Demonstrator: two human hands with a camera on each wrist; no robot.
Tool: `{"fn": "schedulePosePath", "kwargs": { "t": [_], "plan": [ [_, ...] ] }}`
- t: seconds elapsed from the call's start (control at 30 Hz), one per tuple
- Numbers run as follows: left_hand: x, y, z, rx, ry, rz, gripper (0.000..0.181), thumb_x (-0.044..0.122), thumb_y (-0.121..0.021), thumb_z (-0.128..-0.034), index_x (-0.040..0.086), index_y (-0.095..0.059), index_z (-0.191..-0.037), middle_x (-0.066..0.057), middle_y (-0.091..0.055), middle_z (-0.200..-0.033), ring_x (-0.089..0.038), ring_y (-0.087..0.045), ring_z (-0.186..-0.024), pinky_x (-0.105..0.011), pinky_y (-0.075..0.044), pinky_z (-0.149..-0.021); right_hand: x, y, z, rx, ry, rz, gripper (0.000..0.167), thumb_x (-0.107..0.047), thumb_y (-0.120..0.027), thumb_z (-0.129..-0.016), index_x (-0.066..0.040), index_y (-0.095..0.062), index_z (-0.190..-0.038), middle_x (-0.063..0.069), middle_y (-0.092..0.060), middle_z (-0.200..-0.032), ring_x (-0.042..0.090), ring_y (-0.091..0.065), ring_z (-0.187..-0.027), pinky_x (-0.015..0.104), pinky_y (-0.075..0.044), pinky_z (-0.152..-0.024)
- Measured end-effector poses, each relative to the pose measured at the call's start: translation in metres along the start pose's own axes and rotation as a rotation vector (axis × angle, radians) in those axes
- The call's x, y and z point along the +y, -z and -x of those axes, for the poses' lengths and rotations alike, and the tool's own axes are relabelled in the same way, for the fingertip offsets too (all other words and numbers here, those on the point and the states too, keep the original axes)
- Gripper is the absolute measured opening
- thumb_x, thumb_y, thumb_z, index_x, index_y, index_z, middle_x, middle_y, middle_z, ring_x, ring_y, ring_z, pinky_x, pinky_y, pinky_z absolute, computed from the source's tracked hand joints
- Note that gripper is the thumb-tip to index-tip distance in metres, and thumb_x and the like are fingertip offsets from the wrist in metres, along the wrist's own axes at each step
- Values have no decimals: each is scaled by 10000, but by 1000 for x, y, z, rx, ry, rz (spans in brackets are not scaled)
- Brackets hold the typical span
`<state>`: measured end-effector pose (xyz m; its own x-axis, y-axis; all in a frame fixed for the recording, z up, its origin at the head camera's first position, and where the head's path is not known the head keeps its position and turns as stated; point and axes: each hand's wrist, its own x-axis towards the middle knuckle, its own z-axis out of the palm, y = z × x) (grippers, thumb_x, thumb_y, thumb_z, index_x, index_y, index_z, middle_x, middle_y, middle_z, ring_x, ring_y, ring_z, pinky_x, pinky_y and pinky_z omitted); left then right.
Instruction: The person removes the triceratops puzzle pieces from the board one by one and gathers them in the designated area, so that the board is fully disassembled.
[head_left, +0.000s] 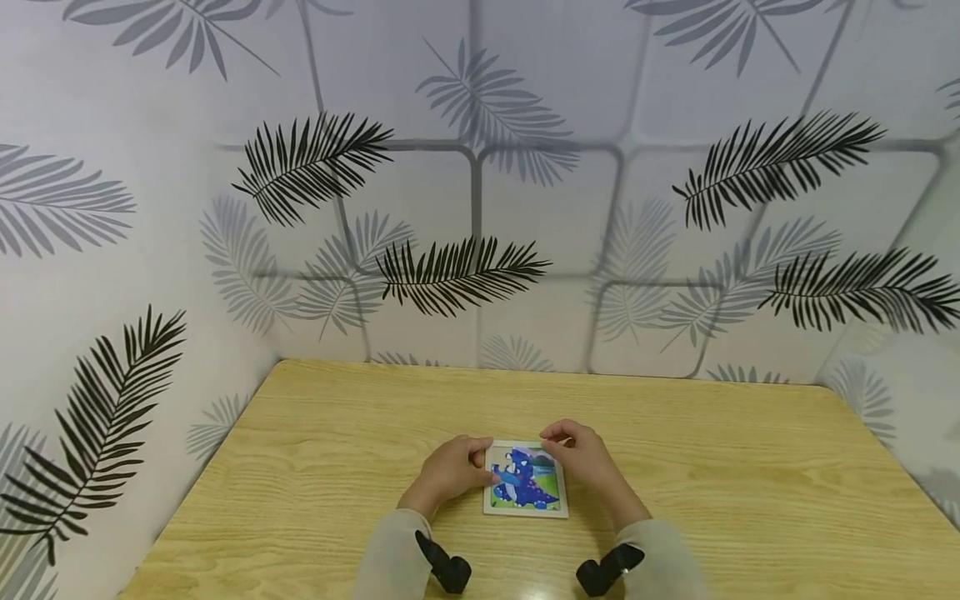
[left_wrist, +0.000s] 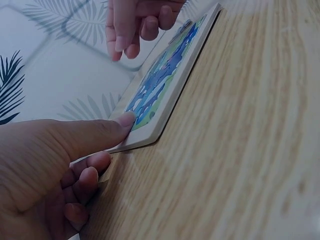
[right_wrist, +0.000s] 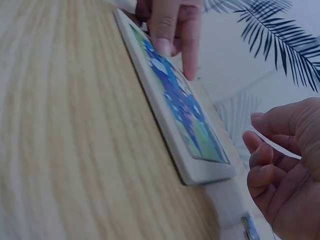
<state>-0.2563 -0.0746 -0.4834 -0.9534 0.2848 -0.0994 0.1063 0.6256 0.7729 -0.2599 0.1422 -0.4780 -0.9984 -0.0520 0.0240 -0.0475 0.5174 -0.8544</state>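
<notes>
A square jigsaw puzzle [head_left: 525,492] with a pale frame and a blue dinosaur picture lies flat on the table. My left hand [head_left: 453,471] grips its left side. In the left wrist view, the left thumb [left_wrist: 107,131] presses on the picture's corner, with the other fingers curled beside the edge. Over the puzzle's far right corner hovers my right hand [head_left: 585,454], fingers loosely bent. The right wrist view shows that hand [right_wrist: 287,165] apart from the frame, nothing visible between thumb and index finger. Past it lies a small blue patterned piece [right_wrist: 250,227], partly cut off.
The wood-grain table [head_left: 337,433] extends to both sides of the puzzle. Behind it stands a pale wall [head_left: 540,208] printed with feather-like leaves. A black wrist device [head_left: 450,573] sits at the left sleeve, and another black device [head_left: 600,575] at the right.
</notes>
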Motion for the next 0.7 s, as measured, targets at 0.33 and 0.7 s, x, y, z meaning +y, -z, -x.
{"fn": "schedulePosePath", "kwargs": {
  "t": [0.33, 0.7],
  "plan": [
    [0, -1, -1, -6, 2, -1, 568, 186, -791, -769, 85, -596, -1294, -18, -439, -793, -168, -432, -729, -340, -329, -676, -4, -22, -2, -63, 79, 63, 77, -71, -664, -870, -84, -678, -945, 31, -560, -914, 170, -493, -795, 301, -432, -693],
    [-1, 1, -2, -8, -40, -18, 512, 188, -789, -771, 77, -626, -1244, -6, -443, -779, -146, -408, -677, -305, -321, -648, -4, -31, -3, -85, 135, 204, 110, -83, -717, -820, -144, -720, -912, 38, -509, -898, 178, -493, -818, 355, -425, -713]
  ]
}}
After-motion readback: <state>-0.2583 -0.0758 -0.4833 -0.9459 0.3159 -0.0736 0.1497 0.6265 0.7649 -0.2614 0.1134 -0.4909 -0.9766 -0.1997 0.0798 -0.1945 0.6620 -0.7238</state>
